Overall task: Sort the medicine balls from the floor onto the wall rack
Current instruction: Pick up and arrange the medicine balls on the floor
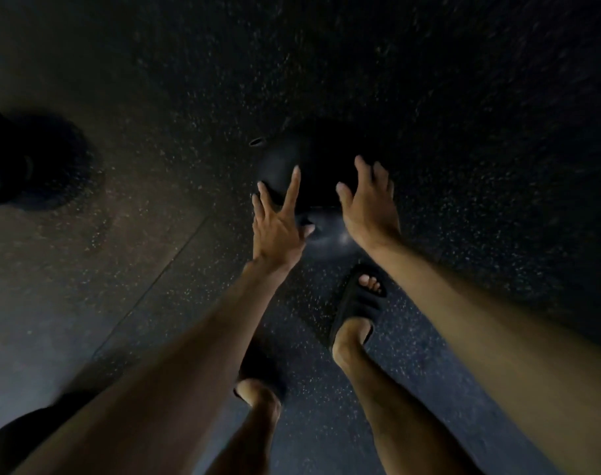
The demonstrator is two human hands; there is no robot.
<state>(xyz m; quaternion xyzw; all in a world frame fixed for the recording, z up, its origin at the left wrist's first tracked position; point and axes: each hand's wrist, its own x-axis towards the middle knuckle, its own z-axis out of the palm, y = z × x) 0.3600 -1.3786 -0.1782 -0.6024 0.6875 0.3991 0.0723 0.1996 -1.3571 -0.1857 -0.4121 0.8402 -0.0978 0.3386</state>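
Head view, dim light. A black medicine ball (312, 180) lies on the speckled rubber floor (463, 97) at the centre of the frame, directly ahead of the person's feet. Both arms reach down toward it, one to each side.

The left hand (278, 221) is spread wide, fingers straight and fanned, with its fingertips (295, 173) over the ball's left flank. Whether they touch the surface cannot be told. The right hand (367, 200) is likewise wide, its fingers slightly curved above the ball's right flank, and it holds nothing.

A faint highlight marks the near underside of the ball, between the two wrists. A small oval ring (257, 142) lies on the floor just beyond the ball's upper left edge.

The right foot, in a black sandal (357, 303), stands just behind the ball; the left foot is further back, partly hidden by the left forearm. A second dark ball (35, 162) — blurred and barely lit — rests on the floor well apart, at the left edge.
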